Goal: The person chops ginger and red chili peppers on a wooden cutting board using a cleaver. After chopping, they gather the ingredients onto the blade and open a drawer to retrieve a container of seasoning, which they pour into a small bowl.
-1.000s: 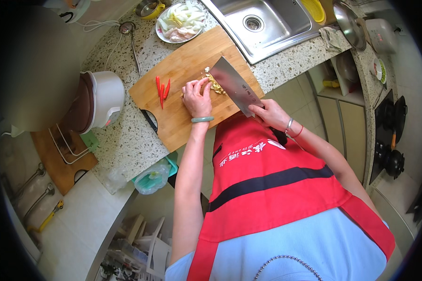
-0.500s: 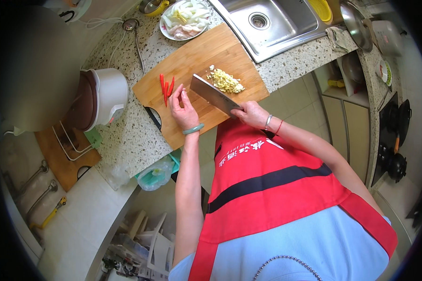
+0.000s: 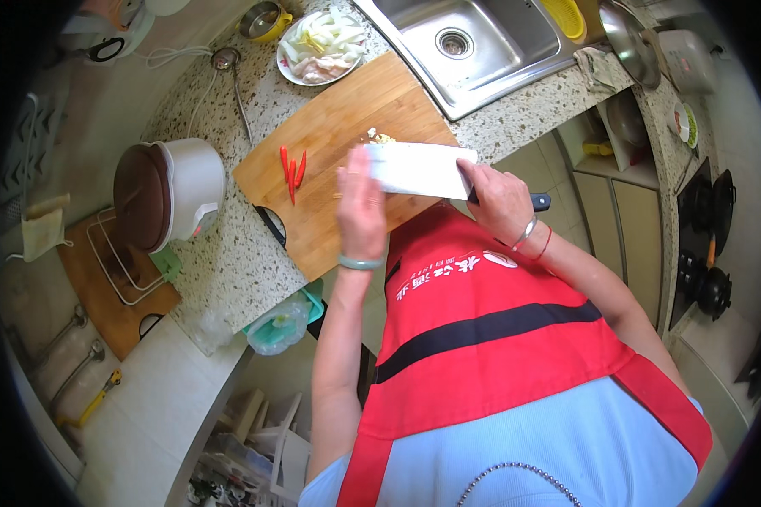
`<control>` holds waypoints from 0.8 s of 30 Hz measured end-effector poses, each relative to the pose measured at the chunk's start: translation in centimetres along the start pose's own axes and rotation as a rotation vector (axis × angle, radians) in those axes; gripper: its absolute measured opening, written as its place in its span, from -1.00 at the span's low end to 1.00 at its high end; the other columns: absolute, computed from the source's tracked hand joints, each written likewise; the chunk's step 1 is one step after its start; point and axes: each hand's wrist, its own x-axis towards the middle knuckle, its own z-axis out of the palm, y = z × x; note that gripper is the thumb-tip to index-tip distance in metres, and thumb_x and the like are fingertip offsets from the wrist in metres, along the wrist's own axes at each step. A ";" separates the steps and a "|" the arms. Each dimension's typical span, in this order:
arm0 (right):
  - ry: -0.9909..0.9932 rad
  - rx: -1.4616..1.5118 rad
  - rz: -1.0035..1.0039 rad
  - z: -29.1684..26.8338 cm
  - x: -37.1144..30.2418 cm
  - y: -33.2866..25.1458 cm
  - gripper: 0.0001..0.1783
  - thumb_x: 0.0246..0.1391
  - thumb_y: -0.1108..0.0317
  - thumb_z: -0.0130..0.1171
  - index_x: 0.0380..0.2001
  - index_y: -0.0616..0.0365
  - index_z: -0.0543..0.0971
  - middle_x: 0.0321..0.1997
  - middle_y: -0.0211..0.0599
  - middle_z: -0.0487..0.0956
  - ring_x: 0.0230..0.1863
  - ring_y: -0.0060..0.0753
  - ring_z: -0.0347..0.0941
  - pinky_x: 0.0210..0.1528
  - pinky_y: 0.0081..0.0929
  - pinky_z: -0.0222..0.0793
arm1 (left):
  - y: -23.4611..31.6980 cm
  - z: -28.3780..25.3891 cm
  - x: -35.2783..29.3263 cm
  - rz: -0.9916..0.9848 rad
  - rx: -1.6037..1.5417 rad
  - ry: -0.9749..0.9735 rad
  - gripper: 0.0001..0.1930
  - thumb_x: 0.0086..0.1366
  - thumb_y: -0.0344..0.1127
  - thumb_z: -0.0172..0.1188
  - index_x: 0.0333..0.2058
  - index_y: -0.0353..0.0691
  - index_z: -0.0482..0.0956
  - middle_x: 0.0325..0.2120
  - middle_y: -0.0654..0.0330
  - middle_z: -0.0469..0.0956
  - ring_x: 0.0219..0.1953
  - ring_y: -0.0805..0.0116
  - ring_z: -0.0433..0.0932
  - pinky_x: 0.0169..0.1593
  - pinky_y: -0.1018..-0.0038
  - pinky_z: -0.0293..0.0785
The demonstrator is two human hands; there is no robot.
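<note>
My right hand (image 3: 500, 201) grips a cleaver (image 3: 423, 171) near its dark handle. The broad blade is turned with its pale flat face up, over the wooden cutting board (image 3: 347, 97). Most of the chopped yellowish pieces (image 3: 385, 139) are hidden by the blade; a few show past its far edge. At the blade's left end is my left hand (image 3: 361, 215), blurred, its fingers stretched out and seemingly touching the blade. Several red chilies (image 3: 292, 171) lie on the board to the left of that hand.
Beyond the board stands a plate of pale sliced food (image 3: 320, 76), with a steel sink (image 3: 507, 59) to its right. A ladle (image 3: 241, 101) and a rice cooker (image 3: 196, 188) are on the left. A bagged green bin (image 3: 281, 325) hangs below the counter edge.
The cleaver has turned from edge-down to flat, covering most of the chopped pile. My left hand has moved right, away from the chilies, to the blade's end. The view has shifted slightly.
</note>
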 end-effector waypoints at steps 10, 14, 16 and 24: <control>-0.051 -0.135 -0.113 -1.7 -1.8 1.6 -0.35 -0.19 0.32 0.29 0.09 0.02 0.43 -0.36 -0.37 0.49 -0.35 -0.33 0.49 -0.30 -0.40 0.34 | -3.5 4.8 -0.7 0.090 0.147 -0.234 -0.45 0.42 -0.07 -0.08 0.25 -0.29 0.25 0.27 -0.07 0.22 0.32 0.02 0.19 0.40 0.09 -0.14; -0.124 -0.050 -0.110 -2.2 -3.6 3.2 -0.42 -0.18 0.34 0.28 0.02 0.03 0.47 -0.40 -0.35 0.49 -0.39 -0.27 0.49 -0.34 -0.36 0.36 | -5.4 3.2 1.4 -0.215 -0.358 -0.008 -0.65 0.32 -0.47 0.08 0.09 -0.24 0.48 0.10 0.09 0.45 0.00 0.24 0.55 0.21 0.30 0.34; -0.184 0.094 -0.054 -1.2 -3.6 2.9 -0.54 -0.12 0.35 0.22 -0.05 0.04 0.52 -0.39 -0.25 0.56 -0.40 -0.12 0.53 -0.37 -0.25 0.43 | -6.3 2.9 2.8 -0.296 -0.468 0.053 -0.65 0.27 -0.58 0.12 0.04 -0.25 0.52 0.02 0.16 0.52 -0.06 0.34 0.58 0.12 0.42 0.46; -0.467 0.419 0.230 1.8 0.5 2.3 -0.78 0.05 0.19 0.17 -0.27 -0.03 0.68 -0.38 -0.07 0.62 -0.33 0.01 0.57 -0.24 -0.18 0.49 | -9.7 -0.5 3.4 -0.262 -0.216 0.229 -0.80 0.23 -0.55 0.18 -0.17 -0.27 0.63 -0.23 0.23 0.57 -0.19 0.46 0.56 -0.07 0.54 0.50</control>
